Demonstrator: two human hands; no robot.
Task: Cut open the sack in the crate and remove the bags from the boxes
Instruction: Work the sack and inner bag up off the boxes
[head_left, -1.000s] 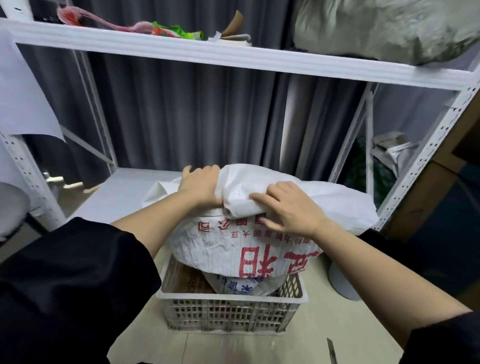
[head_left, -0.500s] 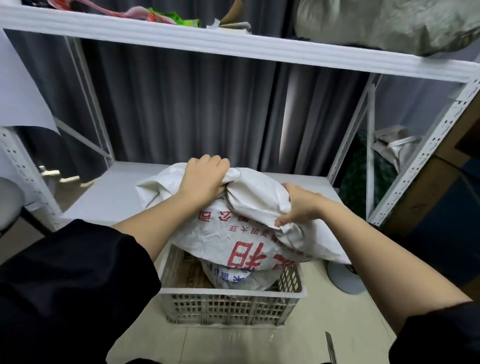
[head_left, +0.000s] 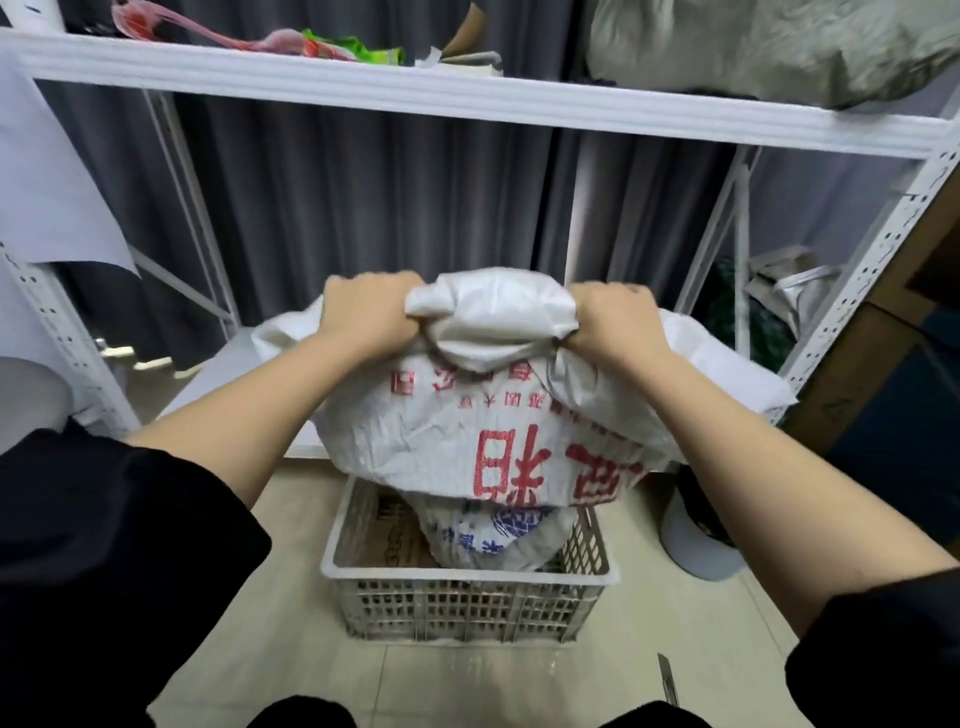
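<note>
A large white woven sack with red characters stands in a pale plastic crate on the floor. My left hand grips the bunched top of the sack on its left side. My right hand grips the bunched fabric on the right. Between my fists the sack's top rises in a fold. Under it in the crate lies a smaller white bag with blue print beside a piece of brown cardboard. A utility knife lies on the floor tiles in front of the crate, to the right.
A white metal rack surrounds the spot: its low shelf lies just behind the crate, its upper shelf overhead with bags and clutter. A grey cap lies right of the crate. Brown boxes stand at the right.
Both hands have shifted from folding the loose top to gripping it in fists on either side, and the sack's top is now gathered up higher between them.
</note>
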